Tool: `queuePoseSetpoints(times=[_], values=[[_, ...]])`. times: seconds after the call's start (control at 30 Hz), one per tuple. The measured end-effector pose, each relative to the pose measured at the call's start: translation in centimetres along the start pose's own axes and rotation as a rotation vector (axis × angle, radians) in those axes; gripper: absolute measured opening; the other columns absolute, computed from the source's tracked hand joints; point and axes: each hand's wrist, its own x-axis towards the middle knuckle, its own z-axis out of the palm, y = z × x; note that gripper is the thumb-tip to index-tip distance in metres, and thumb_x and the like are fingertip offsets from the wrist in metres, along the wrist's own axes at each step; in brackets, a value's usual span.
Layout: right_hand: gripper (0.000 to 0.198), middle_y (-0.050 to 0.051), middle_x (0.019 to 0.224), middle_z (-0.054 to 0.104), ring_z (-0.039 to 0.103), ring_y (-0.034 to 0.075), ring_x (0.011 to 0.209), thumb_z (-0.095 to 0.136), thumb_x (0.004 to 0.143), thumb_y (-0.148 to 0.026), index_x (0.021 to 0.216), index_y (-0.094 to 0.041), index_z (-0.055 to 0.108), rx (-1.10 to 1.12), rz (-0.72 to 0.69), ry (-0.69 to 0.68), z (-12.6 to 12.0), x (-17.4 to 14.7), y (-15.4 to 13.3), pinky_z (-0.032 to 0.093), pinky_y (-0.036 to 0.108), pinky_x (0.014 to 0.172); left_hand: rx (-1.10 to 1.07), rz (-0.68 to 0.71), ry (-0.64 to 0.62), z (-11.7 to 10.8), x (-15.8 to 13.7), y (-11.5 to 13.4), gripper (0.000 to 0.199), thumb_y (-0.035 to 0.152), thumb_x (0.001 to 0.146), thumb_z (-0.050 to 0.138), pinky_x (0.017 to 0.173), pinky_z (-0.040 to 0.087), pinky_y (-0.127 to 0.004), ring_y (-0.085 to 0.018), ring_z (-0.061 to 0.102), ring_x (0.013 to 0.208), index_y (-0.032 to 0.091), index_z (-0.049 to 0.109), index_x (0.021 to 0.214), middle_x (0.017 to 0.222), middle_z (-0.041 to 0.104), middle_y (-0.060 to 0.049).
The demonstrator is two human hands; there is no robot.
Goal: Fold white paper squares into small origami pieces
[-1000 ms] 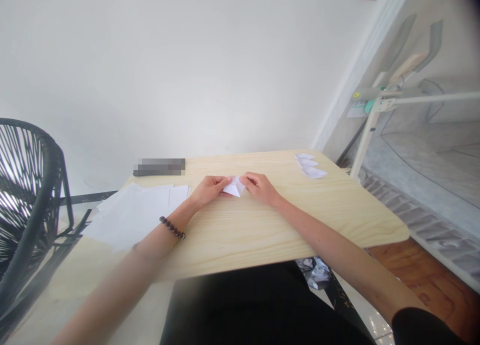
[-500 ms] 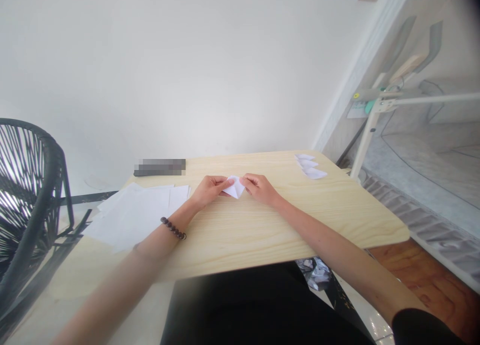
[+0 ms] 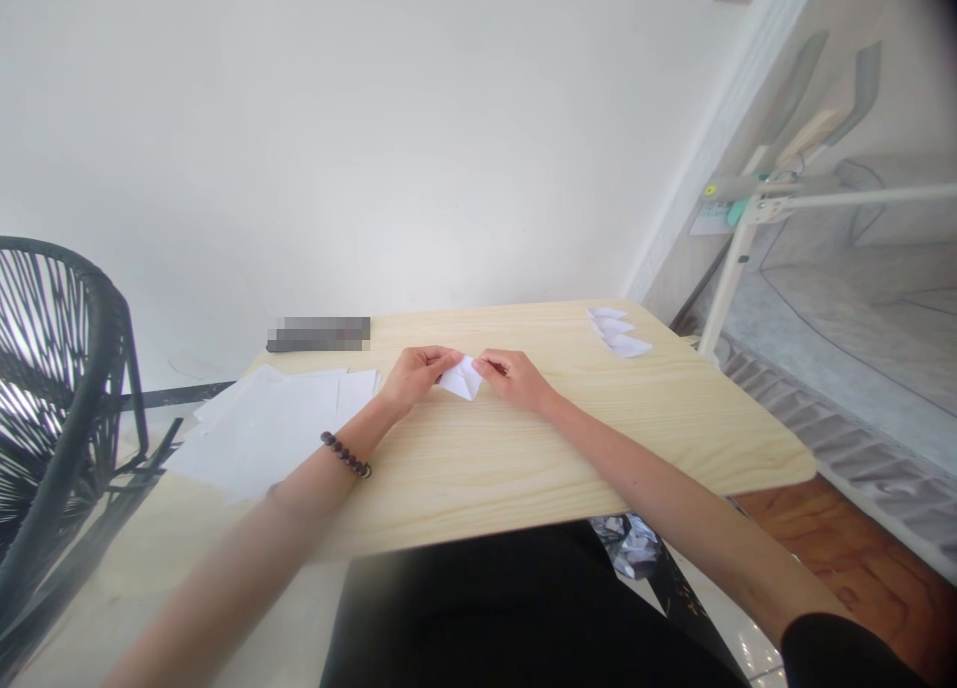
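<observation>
A small folded piece of white paper (image 3: 462, 379) is held up between my two hands above the middle of the table, its creases and a point facing down. My left hand (image 3: 413, 377) pinches its left side, thumb on top. The thumb and fingertips of my right hand (image 3: 517, 377) grip its upper right edge. Beyond my right hand, three folded paper shapes (image 3: 626, 346) lie in an overlapping row at the far right of the table. Loose sheets of white paper (image 3: 276, 424) are spread beside my left forearm.
The pale wooden table (image 3: 464, 479) stands against a white wall. A dark, blurred-out object (image 3: 320, 335) lies at its back left. To the left is a black corded chair (image 3: 90, 299); a white metal frame (image 3: 727, 289) stands on the right. Crumpled foil (image 3: 632, 548) shows below the table's front edge.
The folded paper has shifted slightly left and tilted in my fingers. My right hand has moved a little left and now pinches the paper's upper right edge.
</observation>
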Motion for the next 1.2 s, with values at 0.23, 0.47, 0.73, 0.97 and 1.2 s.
queuePoseSetpoints(times=[0.23,0.47,0.73,0.97,1.2], values=[[0.035,-0.003,0.053,0.037,0.033,0.007,0.051,0.035,0.082,-0.039,0.057,-0.015,0.040,-0.002,0.058,0.073,0.08,-0.07,0.32,0.025,0.020,0.050,-0.102,-0.043,-0.140,0.17,-0.28,0.08,0.035,0.041,0.066,0.061,0.075,0.046,-0.031,-0.017,0.058,0.079,0.013,0.065,0.087,0.079,0.065,-0.004],[0.037,-0.004,0.050,0.036,0.032,0.007,0.049,0.033,0.082,-0.041,0.055,-0.016,0.036,0.093,0.130,0.039,0.20,-0.01,0.19,0.024,0.021,0.047,-0.068,-0.005,-0.126,0.09,-0.31,0.21,0.035,0.037,0.064,0.064,0.071,0.048,-0.032,-0.018,0.058,0.076,0.011,0.065,0.087,0.079,0.065,-0.006],[0.034,-0.003,0.054,0.039,0.034,0.007,0.051,0.035,0.082,-0.038,0.057,-0.015,0.042,0.007,0.033,0.024,0.16,-0.13,0.26,0.026,0.020,0.050,-0.004,-0.019,-0.078,0.15,-0.28,0.01,0.037,0.043,0.064,0.061,0.061,0.044,-0.025,-0.014,0.055,0.065,0.013,0.065,0.085,0.072,0.063,-0.003],[0.034,-0.003,0.057,0.043,0.035,0.007,0.052,0.036,0.081,-0.039,0.061,-0.015,0.048,0.019,0.031,0.000,0.23,-0.06,-0.03,0.027,0.020,0.051,0.003,0.018,-0.016,-0.22,-0.06,-0.32,0.036,0.043,0.066,0.061,0.058,0.041,-0.025,-0.014,0.054,0.063,0.010,0.066,0.080,0.072,0.063,-0.006],[0.036,-0.003,0.055,0.043,0.036,0.007,0.051,0.039,0.079,-0.045,0.063,-0.014,0.051,0.088,0.133,-0.021,0.19,-0.12,0.17,0.027,0.020,0.048,-0.070,-0.046,-0.030,-0.06,-0.17,-0.03,0.036,0.043,0.062,0.064,0.059,0.042,-0.026,-0.014,0.055,0.063,0.012,0.066,0.079,0.071,0.064,-0.006]])
